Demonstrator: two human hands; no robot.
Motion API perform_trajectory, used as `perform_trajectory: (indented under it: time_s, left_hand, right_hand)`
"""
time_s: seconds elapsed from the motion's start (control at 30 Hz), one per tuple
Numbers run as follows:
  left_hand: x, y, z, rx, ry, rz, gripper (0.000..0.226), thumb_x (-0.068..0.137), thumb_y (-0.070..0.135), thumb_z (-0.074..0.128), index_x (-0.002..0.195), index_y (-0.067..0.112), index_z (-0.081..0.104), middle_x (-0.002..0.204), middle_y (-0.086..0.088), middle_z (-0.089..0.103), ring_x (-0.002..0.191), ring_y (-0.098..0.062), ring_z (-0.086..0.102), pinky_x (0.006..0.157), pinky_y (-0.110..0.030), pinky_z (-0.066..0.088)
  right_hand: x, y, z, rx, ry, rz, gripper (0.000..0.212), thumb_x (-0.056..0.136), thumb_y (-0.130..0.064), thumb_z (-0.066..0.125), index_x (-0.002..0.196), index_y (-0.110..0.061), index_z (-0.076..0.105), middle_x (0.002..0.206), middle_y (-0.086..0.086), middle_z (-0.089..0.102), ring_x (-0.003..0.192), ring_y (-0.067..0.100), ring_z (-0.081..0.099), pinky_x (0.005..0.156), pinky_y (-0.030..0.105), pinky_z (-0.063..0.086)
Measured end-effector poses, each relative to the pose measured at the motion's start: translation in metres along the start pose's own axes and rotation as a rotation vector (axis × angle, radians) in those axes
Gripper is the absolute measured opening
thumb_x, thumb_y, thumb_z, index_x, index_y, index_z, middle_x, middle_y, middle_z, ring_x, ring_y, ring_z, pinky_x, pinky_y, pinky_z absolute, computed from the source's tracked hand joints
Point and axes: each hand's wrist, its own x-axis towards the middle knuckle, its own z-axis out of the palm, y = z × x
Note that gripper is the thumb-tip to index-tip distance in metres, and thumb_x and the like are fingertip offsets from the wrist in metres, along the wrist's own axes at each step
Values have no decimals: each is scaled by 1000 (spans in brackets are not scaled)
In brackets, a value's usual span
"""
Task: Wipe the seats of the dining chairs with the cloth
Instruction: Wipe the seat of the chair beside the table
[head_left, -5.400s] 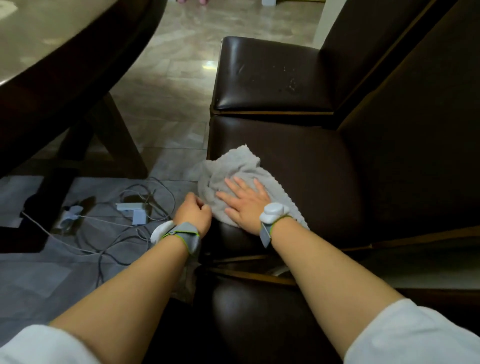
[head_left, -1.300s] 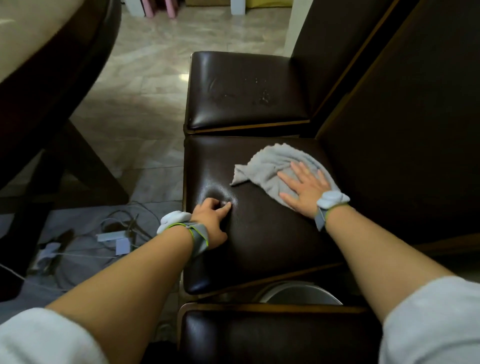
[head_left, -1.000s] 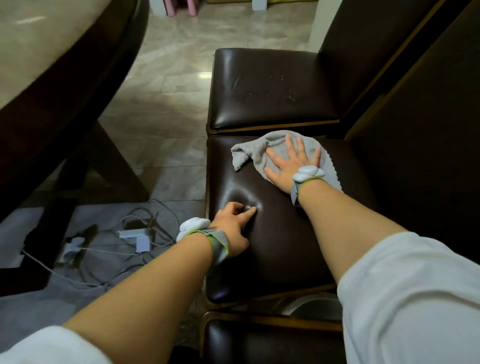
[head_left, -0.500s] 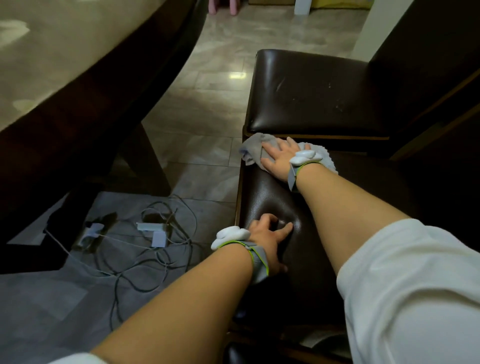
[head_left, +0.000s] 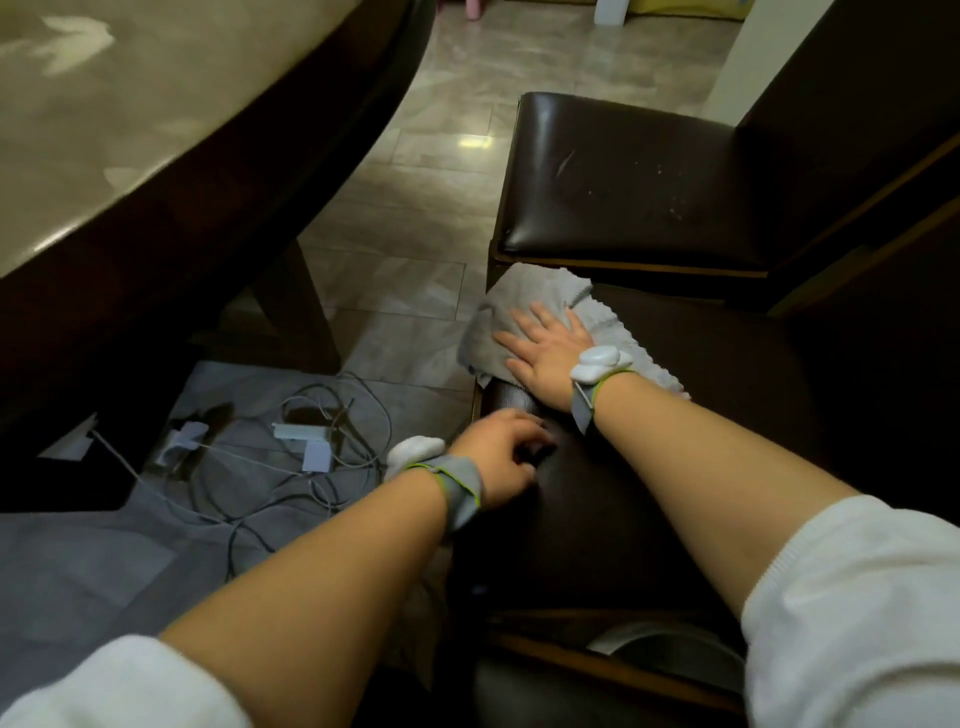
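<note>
A grey cloth (head_left: 524, 296) lies on the far left corner of the middle chair's dark leather seat (head_left: 691, 441), hanging a little over the left edge. My right hand (head_left: 545, 348) presses flat on the cloth, fingers spread. My left hand (head_left: 498, 462) rests on the seat's left edge nearer to me, fingers curled and pressing into the leather, holding nothing. A second dark seat (head_left: 623, 171) with pale specks stands just beyond. A third seat (head_left: 545, 696) shows at the bottom.
A large table (head_left: 104, 130) with a pale top and dark rim fills the left. Under it, cables and white adapters (head_left: 306, 441) lie on a grey mat. Chair backs (head_left: 857, 104) rise on the right. A round metal object (head_left: 660, 644) shows between the near seats. Tiled floor lies beyond.
My right hand has swept the cloth from the seat's back right across to the far left corner and drawn it slightly nearer. My left hand has shifted to the seat's left edge.
</note>
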Motion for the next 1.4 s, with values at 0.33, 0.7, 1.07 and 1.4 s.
perform_trajectory:
  time_s: [0.33,0.7,1.07,1.4]
  left_hand:
    - [-57,12,18,294,83,-355,24,90,19,48,104,12,66,113,-14,63,105,-33,59,83,-32,45]
    - [-35,107,97,316,39,137,47,78,6,53,123,18,58,142,-4,43,127,-29,41,97,-30,39]
    - [-45,79,80,106,98,-49,40,77,1,54,114,12,63,124,-10,55,117,-26,51,98,-22,34]
    - [-173,-7,6,-182,279,-587,34,91,10,54,124,12,58,122,-5,61,111,-18,57,87,-18,39]
  right_hand:
    - [-147,-72,43,21,16,-342,54,89,-42,27,128,-22,59,146,4,47,139,27,37,112,57,20]
    - [-281,56,71,240,28,554,58,98,-53,23,150,-45,-2,161,-9,-10,148,16,-13,118,43,-5]
    - [-220,20,57,257,129,725,60,99,-40,29,153,-19,15,162,0,7,149,18,-1,117,44,8]
    - [-130,-139,9,495,-149,49,41,104,-26,29,139,-15,47,147,8,43,135,24,38,107,32,28]
